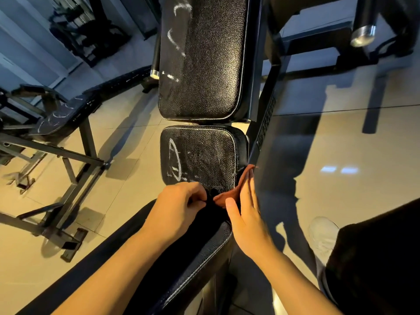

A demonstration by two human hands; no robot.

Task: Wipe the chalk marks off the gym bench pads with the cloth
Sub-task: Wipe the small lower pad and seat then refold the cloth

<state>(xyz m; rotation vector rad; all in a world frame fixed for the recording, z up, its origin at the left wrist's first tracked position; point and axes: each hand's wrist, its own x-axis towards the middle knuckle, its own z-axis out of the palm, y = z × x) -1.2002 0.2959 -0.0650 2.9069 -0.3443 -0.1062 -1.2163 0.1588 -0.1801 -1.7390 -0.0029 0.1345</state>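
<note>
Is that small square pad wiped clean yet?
Not yet. The small pad still carries white chalk marks on its left side.

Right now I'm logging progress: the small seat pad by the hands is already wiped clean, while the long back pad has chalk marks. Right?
Not quite. The small seat pad carries chalk marks, plain in the head view. The long back pad has chalk marks too.
</note>
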